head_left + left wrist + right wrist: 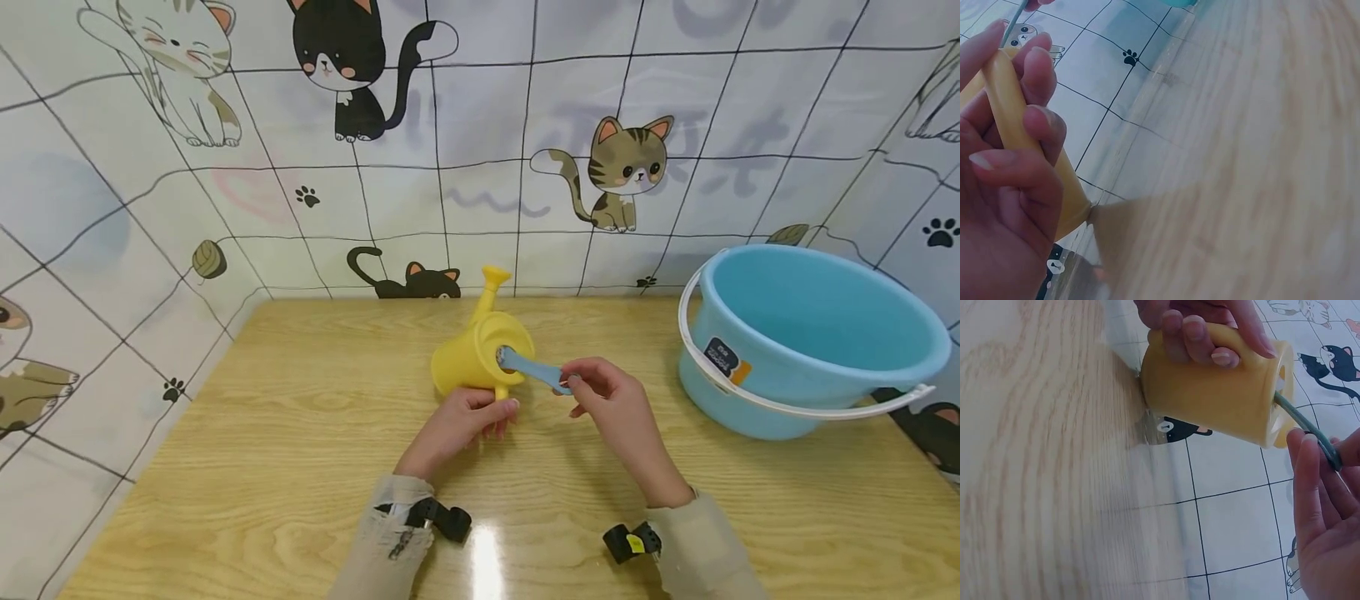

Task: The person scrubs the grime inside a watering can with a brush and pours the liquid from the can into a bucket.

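A yellow watering can [459,362] is tilted on the table, its spout toward the back wall and its round top opening facing the right hand. The left hand [467,415] grips the can's handle [1005,94], fingers wrapped round it in the left wrist view. Between thumb and fingers, the right hand [613,402] pinches the end of a slim, light blue tool [536,369]. The tool's far end enters the can's opening and is mostly hidden there. From the right wrist view, the can's side [1210,390] and the tool's thin edge [1300,419] show.
To the right stands a large light blue bucket [757,350] with a white handle [795,409] hanging over its front. The wooden table [300,417] meets a cat-patterned wall covering [480,200] at the back and sides.
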